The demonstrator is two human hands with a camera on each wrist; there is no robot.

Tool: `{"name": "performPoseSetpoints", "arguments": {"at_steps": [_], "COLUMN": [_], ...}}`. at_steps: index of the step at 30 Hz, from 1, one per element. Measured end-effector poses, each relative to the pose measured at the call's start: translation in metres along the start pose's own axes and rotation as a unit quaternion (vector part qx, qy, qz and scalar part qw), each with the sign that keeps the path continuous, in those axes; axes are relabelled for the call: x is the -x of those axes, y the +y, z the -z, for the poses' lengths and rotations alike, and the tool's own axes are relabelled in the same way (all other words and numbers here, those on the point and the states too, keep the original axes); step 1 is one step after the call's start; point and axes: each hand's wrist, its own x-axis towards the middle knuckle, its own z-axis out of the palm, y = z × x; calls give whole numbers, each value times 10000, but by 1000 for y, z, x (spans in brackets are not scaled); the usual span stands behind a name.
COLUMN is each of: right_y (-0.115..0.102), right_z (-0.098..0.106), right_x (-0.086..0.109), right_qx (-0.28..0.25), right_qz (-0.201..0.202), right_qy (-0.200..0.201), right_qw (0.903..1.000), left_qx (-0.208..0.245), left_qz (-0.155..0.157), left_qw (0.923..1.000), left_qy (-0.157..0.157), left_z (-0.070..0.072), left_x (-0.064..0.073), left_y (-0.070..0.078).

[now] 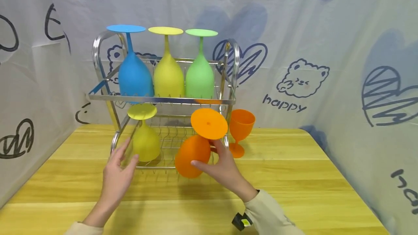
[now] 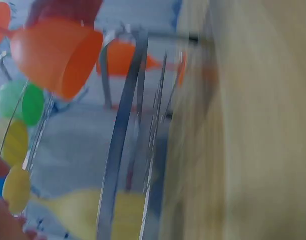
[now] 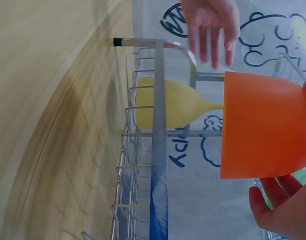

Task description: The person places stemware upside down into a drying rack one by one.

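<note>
My right hand (image 1: pixel 226 168) grips an orange goblet (image 1: pixel 193 157) by its bowl, thumb in front and fingers behind. Foot up and tilted, the goblet overlaps the front right of the rack's lower shelf in the head view. In the right wrist view its open mouth (image 3: pixel 225 125) faces the lower shelf. My left hand (image 1: pixel 118 177) holds nothing; its fingers are spread beside a yellow goblet (image 1: pixel 146 144) that stands upside down on that shelf's left side. From the right wrist, the left hand (image 3: pixel 211 25) shows apart from this goblet, fingers extended.
The two-tier metal rack (image 1: pixel 163 100) stands on a wooden table (image 1: pixel 294 177). Its upper tier carries upside-down goblets: blue (image 1: pixel 135 77), yellow (image 1: pixel 168 77) and green (image 1: pixel 200 79). Upright behind the rack's right side is another orange goblet (image 1: pixel 241 126). A printed curtain (image 1: pixel 294 28) hangs behind.
</note>
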Motion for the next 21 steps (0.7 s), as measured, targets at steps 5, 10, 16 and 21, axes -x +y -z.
{"name": "performPoseSetpoints", "arguments": {"at_steps": [5,10,16,21], "right_y": [4,11,21,29], "right_z": [-12,-24,-36,-43], "right_x": [-13,-25,-41,-49], "right_qx": [155,600,818,923], "right_qz": [-19,-431,-733,-499], "right_qy": [-90,-97,-84,-121], "right_qw": [9998,9972,9939,9944], "left_qx": [-269,-104,116,794], "left_qz": [677,1505,1681,1496], "left_qw": [9943,9883,9853,9845], "left_qy": [782,213,-278,-460], "left_z": [27,43,48,51], "left_x": [-25,-41,-48,-51], "left_y": [-13,-27,-36,-44]}}
